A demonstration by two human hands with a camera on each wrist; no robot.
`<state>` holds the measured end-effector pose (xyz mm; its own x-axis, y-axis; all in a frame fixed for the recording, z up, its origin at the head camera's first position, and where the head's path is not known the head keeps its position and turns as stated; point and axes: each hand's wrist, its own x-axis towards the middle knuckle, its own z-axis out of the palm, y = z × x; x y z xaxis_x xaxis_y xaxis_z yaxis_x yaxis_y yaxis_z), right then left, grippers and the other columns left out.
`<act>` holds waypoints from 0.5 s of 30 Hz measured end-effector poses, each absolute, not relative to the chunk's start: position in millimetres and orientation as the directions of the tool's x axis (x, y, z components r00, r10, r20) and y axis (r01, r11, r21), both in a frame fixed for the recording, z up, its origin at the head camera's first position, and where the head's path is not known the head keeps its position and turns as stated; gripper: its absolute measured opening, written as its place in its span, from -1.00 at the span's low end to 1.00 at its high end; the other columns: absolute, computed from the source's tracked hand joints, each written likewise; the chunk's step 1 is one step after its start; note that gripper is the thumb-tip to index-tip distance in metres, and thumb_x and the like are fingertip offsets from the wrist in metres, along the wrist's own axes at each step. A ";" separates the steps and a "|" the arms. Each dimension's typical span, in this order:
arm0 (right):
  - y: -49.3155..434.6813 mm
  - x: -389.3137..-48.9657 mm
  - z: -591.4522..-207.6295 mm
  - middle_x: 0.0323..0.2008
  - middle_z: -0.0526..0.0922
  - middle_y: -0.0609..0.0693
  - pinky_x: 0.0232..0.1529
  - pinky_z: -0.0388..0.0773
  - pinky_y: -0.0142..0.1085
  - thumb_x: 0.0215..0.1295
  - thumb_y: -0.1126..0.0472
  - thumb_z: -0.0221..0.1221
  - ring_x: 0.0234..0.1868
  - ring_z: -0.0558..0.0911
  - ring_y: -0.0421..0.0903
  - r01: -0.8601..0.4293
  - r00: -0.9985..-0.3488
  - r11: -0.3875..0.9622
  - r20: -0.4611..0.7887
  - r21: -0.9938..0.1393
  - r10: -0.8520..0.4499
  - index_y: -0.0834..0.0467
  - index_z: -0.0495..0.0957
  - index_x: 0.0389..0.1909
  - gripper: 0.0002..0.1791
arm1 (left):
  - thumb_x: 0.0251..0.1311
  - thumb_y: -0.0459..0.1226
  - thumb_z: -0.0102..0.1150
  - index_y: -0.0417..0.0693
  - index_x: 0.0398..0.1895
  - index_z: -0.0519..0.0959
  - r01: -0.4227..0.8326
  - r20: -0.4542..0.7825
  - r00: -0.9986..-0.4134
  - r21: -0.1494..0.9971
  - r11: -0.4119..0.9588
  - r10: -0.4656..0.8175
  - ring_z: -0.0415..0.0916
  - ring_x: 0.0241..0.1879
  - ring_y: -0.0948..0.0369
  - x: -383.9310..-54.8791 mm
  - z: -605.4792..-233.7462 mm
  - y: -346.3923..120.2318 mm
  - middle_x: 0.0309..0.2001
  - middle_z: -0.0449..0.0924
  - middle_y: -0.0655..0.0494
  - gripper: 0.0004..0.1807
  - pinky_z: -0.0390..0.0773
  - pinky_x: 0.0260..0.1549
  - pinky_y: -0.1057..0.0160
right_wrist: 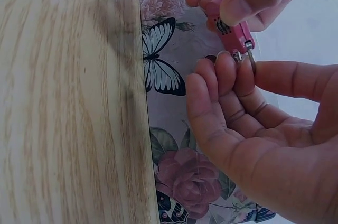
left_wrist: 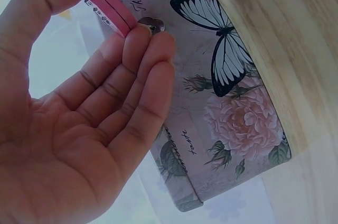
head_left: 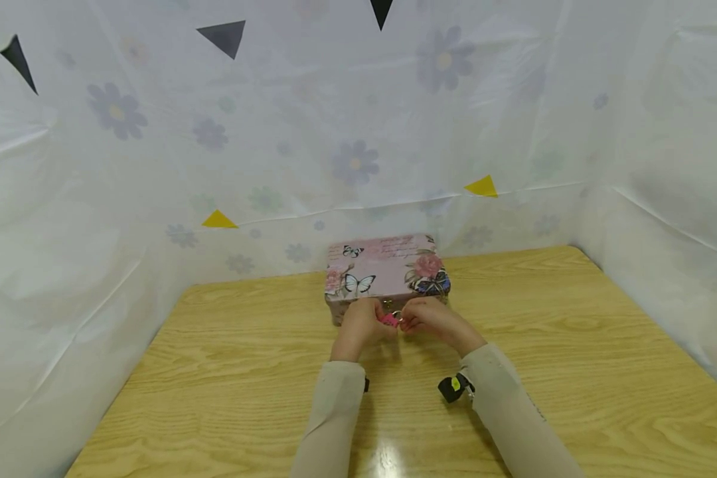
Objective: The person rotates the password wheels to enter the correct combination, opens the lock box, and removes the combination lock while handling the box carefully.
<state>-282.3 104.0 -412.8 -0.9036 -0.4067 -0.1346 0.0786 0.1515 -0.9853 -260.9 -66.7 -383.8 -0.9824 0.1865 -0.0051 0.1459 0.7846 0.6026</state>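
A small pink combination padlock (right_wrist: 229, 29) with number dials is held between both hands, in front of a pink box (head_left: 388, 265) printed with butterflies and roses. My left hand (head_left: 364, 323) pinches the lock's body between thumb and fingers. With thumb and fingertips, my right hand (head_left: 433, 320) pinches the metal shackle (right_wrist: 250, 60). On the box's front, just above the lock, sits a small metal clasp (head_left: 388, 304). In the left wrist view the lock shows edge-on, and its shackle is mostly hidden there.
The box stands near the back of a wood-grain table (head_left: 245, 372). Behind it hangs a white flowered curtain (head_left: 299, 146), with similar sheeting on both sides. Black wrist-worn devices, one of them a small camera (head_left: 452, 389), sit at the sleeve cuffs.
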 end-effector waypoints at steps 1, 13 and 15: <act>104.5 -282.4 -412.8 -0.41 0.58 0.03 -0.02 0.55 -0.03 0.36 0.33 -0.09 -0.35 0.60 -0.14 0.076 -0.902 0.155 -0.134 -0.985 -0.411 0.40 0.49 -0.28 -0.77 | -0.16 -0.29 0.52 -0.09 -0.65 0.40 0.149 -0.006 -0.982 0.601 0.785 0.190 0.28 -0.58 0.22 -260.8 -383.3 -66.3 -0.62 0.36 0.15 -0.63 0.28 -0.61 0.32; 108.6 -282.4 -410.6 -0.41 0.56 0.03 0.03 0.52 0.03 0.37 0.31 -0.10 -0.33 0.60 -0.12 0.052 -0.888 0.171 -0.124 -0.984 -0.443 0.34 0.50 -0.31 -0.77 | -0.15 -0.29 0.52 -0.11 -0.61 0.42 0.175 -0.015 -0.975 0.571 0.802 0.224 0.29 -0.56 0.21 -258.2 -375.8 -63.3 -0.59 0.38 0.15 -0.64 0.28 -0.59 0.32; 109.2 -282.4 -410.2 -0.40 0.57 0.03 0.04 0.51 0.05 0.37 0.30 -0.10 -0.32 0.60 -0.12 0.045 -0.886 0.172 -0.119 -0.984 -0.448 0.33 0.50 -0.30 -0.77 | -0.14 -0.28 0.52 -0.11 -0.61 0.42 0.179 -0.014 -0.974 0.567 0.804 0.227 0.29 -0.56 0.21 -258.3 -375.9 -63.2 -0.58 0.38 0.14 -0.64 0.28 -0.59 0.32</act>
<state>-282.4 109.2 -410.2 -0.8860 -0.4482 -0.1185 0.0445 0.1723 -0.9840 -258.3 -63.2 -375.9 -0.9739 0.2266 -0.0144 0.1787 0.8040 0.5672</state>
